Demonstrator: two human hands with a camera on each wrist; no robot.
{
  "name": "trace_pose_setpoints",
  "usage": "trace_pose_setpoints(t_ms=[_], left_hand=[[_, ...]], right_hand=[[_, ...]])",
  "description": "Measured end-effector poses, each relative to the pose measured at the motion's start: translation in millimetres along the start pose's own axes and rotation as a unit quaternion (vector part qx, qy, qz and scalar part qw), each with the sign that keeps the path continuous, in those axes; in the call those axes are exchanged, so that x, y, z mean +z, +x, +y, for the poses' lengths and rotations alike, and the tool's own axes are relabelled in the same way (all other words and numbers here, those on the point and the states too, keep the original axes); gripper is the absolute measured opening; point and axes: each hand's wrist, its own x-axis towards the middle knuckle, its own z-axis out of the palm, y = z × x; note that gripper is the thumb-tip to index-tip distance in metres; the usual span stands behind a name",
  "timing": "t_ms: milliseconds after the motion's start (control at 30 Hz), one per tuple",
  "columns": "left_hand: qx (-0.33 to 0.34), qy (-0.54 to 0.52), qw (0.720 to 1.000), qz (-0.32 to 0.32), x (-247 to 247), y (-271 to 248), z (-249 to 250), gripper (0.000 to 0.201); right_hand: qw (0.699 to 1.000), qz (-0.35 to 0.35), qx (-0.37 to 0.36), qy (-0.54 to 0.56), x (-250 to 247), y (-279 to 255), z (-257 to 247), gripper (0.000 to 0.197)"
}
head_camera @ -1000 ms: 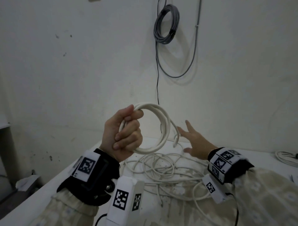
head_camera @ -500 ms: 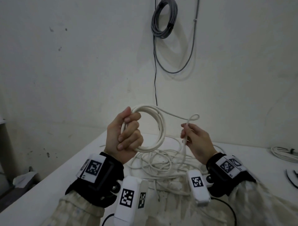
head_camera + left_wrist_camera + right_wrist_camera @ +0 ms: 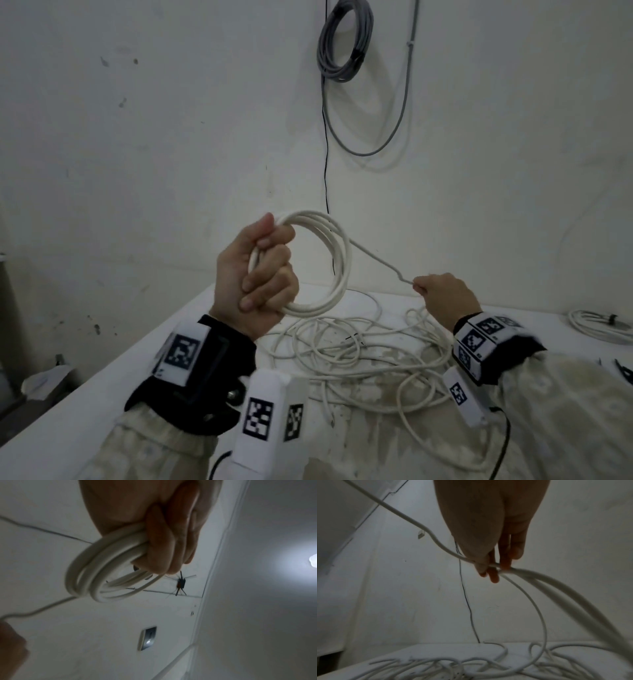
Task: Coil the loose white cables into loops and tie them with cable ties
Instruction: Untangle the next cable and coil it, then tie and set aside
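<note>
The left hand point(image 3: 255, 274) is gripping the coil point(image 3: 329, 260) up above the table point(image 3: 102, 387); the right hand point(image 3: 445, 296) is pinching the loose cable point(image 3: 376, 258) running off it. I'd be sliding that pinch back for slack, matching the other loops, since the pile point(image 3: 359, 353) below could snag.

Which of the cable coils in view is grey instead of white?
The grey coil hanging on the wall. The coil in the left hand and the bundle on the table's far right are white.
</note>
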Motion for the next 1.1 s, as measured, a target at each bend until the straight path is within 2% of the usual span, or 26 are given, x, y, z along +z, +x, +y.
trace_pose_setpoints(t_ms=[100, 200, 300, 367, 400, 467, 567, 633, 667, 700, 733, 767, 800, 833, 867, 900, 933, 1033, 1100], left_hand=[[-0.008, 0.047, 0.999, 0.001, -6.6, 1.3, -9.5, 0.032], [0.000, 0.015, 1.000, -0.011, -5.2, -2.7, -1.9, 0.032], [0.019, -0.024, 0.999, -0.020, -3.3, -9.2, 8.1, 0.031], [0.025, -0.015, 0.999, -0.022, -3.2, -11.5, 9.5, 0.029], [0.026, 0.002, 0.999, -0.024, -2.8, -12.3, 9.4, 0.027], [0.028, 0.039, 0.998, -0.033, -0.9, -13.2, 10.6, 0.024], [0.022, 0.058, 0.997, -0.044, 2.0, -14.9, 16.8, 0.023], [0.015, 0.062, 0.997, -0.050, 1.7, -16.0, 18.9, 0.023], [0.010, 0.063, 0.997, -0.052, 1.1, -16.5, 18.9, 0.023], [0.005, 0.064, 0.997, -0.052, 0.6, -16.8, 18.6, 0.023], [0.001, 0.065, 0.997, -0.051, 0.3, -17.3, 17.9, 0.023], [0.000, 0.068, 0.996, -0.049, 0.3, -17.7, 16.6, 0.023], [-0.001, 0.069, 0.996, -0.048, 0.2, -18.1, 15.0, 0.023], [-0.003, 0.066, 0.997, -0.046, 0.2, -18.5, 13.3, 0.023], [-0.005, 0.062, 0.997, -0.044, 0.2, -19.0, 11.7, 0.023], [-0.007, 0.058, 0.997, -0.043, 0.1, -19.6, 10.3, 0.023], [-0.007, 0.054, 0.998, -0.041, -0.5, -20.2, 8.7, 0.023], [-0.009, 0.046, 0.998, -0.031, -1.5, -20.4, 5.3, 0.025], [-0.007, 0.040, 0.999, -0.026, 1.0, -19.5, 5.6, 0.026]], right_hand=[[0.996, -0.072, -0.057, 0.008, 10.0, -0.1, -8.3, 0.030], [0.983, -0.132, -0.130, 0.018, 13.3, -1.2, -3.8, 0.025], [0.978, -0.126, -0.154, 0.058, 10.4, -0.7, 2.2, 0.018], [0.988, -0.073, -0.123, 0.057, 4.3, 7.7, 1.6, 0.017], [0.993, -0.031, -0.099, 0.056, -1.3, 13.0, -0.4, 0.017], [0.989, 0.077, -0.037, 0.122, -19.6, 26.2, -6.9, 0.016], [0.950, 0.243, -0.010, 0.195, -59.2, 45.7, -14.7, 0.021], [0.903, 0.349, -0.067, 0.243, -81.8, 53.1, -22.4, 0.017], [0.881, 0.373, -0.119, 0.264, -86.8, 54.2, -27.1, 0.014], [0.874, 0.368, -0.173, 0.266, -88.0, 52.6, -31.0, 0.015], [0.881, 0.336, -0.224, 0.246, -84.7, 51.1, -33.1, 0.018], [0.901, 0.275, -0.257, 0.218, -76.6, 48.6, -33.5, 0.020], [0.925, 0.195, -0.259, 0.198, -67.1, 44.8, -33.4, 0.020], [0.951, 0.096, -0.223, 0.189, -56.2, 39.5, -31.7, 0.017], [0.965, -0.002, -0.169, 0.199, -44.8, 32.3, -30.4, 0.013], [0.962, -0.072, -0.113, 0.238, -33.4, 25.3, -29.3, 0.010], [0.948, -0.104, -0.069, 0.294, -22.9, 18.7, -28.5, 0.008], [0.899, -0.086, 0.009, 0.429, -5.8, 6.0, -31.1, 0.014], [0.905, -0.088, 0.038, 0.414, -6.0, 4.3, -34.9, 0.019]])
